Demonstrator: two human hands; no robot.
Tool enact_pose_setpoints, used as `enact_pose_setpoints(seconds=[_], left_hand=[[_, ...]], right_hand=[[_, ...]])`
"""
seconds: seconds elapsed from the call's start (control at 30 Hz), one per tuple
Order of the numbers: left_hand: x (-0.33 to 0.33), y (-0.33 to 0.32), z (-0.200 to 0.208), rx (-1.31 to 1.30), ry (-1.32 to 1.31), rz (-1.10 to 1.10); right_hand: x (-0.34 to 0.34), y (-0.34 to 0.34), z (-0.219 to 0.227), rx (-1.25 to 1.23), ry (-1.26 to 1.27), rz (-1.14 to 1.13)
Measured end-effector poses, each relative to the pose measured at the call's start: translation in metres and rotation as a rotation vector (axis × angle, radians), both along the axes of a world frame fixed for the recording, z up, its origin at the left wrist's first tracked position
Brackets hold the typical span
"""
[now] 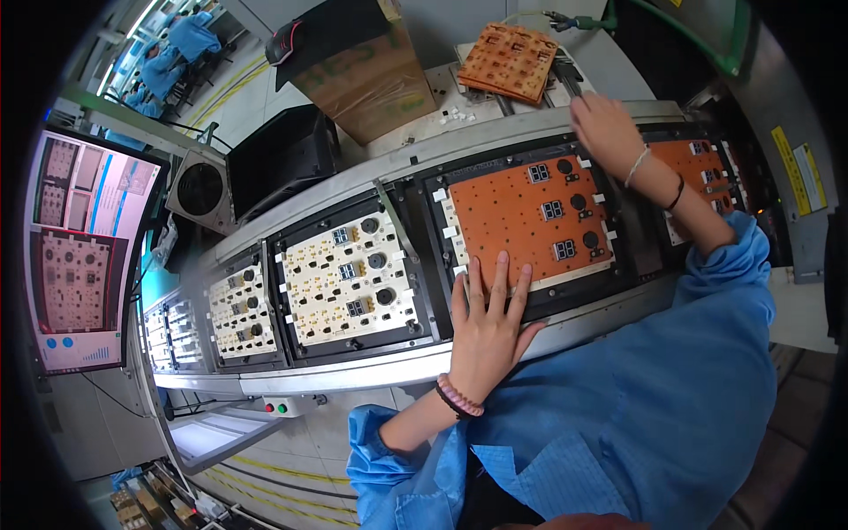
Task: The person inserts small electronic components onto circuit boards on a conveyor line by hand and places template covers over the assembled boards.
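Note:
My left hand (486, 327) lies flat with its fingers spread, the fingertips on the near edge of an orange perforated cover plate (503, 221). That plate lies over a pale circuit board (574, 276) in a black carrier frame (433, 190). Digit displays (552, 210) and round black buzzers (578, 202) show through its openings. Beyond the plate's far right corner, my right hand (609, 137) is over the rail, its fingers curled downward. Whatever they hold, if anything, is hidden. White clips (449, 231) line the board's edge.
Left along the conveyor sit uncovered boards (349, 278) in carriers. A second orange plate (693, 168) lies right, under my right forearm. Stacked orange plates (510, 62) and a cardboard box (367, 84) stand behind the rail. A monitor (79, 256) and a fan (201, 187) are left.

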State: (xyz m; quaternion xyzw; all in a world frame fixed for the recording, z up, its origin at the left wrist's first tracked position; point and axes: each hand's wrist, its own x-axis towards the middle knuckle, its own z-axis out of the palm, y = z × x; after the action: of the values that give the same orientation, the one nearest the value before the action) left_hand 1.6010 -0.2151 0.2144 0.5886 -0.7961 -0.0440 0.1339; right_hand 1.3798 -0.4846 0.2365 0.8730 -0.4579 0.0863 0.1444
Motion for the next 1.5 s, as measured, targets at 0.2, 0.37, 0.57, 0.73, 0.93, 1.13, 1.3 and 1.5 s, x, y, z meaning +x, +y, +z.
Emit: enact_pose_setpoints(seconds=[0.2, 0.37, 0.57, 0.73, 0.93, 1.13, 1.3, 1.5], left_hand=[[0.003, -0.006, -0.002, -0.009, 0.008, -0.006], [0.004, -0.004, -0.003, -0.026, 0.022, -0.01], [0.027, -0.002, -0.004, -0.127, 0.201, -0.06], [0.107, 0.019, 0.009, -0.229, 0.282, 0.064], [0.201, -0.025, 0.009, -0.357, 0.052, 0.182], [0.225, -0.077, 0.008, -0.327, -0.221, 0.12], [0.227, -0.084, 0.013, -0.256, -0.204, 0.094], [0.223, -0.084, 0.013, -0.238, -0.255, 0.095]], right_hand=[[0.004, 0.0, 0.007, 0.411, -0.313, 0.144], [0.062, 0.075, -0.002, 0.358, -0.086, 0.922], [0.062, 0.08, 0.014, 0.374, -0.043, 0.892], [0.06, 0.059, 0.022, 0.569, 0.187, 0.621], [0.175, 0.041, 0.023, 0.316, -0.204, 0.805], [0.259, 0.017, -0.011, 0.233, -0.151, 0.874], [0.25, 0.011, -0.02, 0.266, -0.15, 0.812], [0.238, 0.017, -0.012, 0.264, -0.155, 0.873]])
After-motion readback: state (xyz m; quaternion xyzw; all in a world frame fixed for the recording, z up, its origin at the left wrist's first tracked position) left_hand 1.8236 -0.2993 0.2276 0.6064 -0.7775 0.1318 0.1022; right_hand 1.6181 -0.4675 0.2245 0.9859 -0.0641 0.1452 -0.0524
